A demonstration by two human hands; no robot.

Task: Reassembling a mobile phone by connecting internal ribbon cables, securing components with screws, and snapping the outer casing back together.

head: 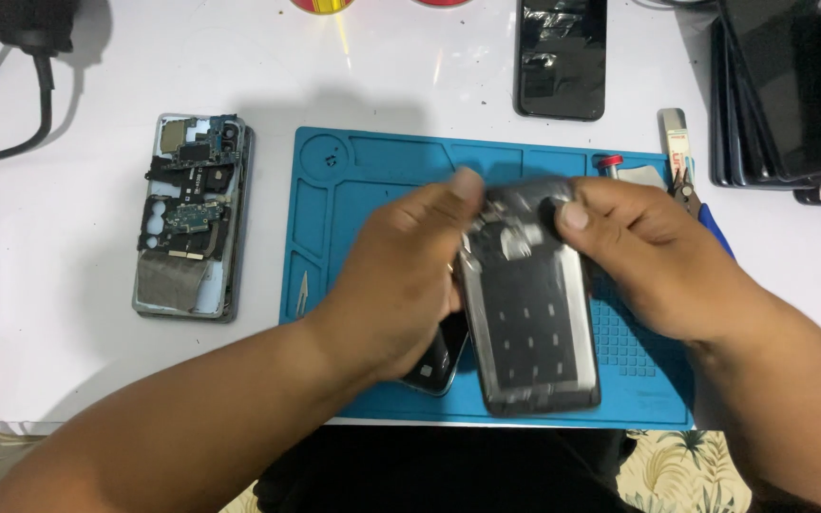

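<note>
Both hands close on a dark phone frame (pixel 532 318), held tilted just above the blue mat (pixel 363 190). The left hand (pixel 401 275) pinches its upper left edge, thumb on top; the right hand (pixel 639 256) clamps the top right corner, thumb pressed near the camera opening. Beneath the left grip, touching the frame's lower left side, lies a second dark phone part (pixel 437 361). Judging by this, steady even pressure at both corners would keep the frame from twisting. Farther left on the worktop (pixel 68 237) rests an opened phone (pixel 189 217) with its boards bare; beyond the grip lies a black phone (pixel 563 57), and right of it a stack of screens (pixel 791 95).
</note>
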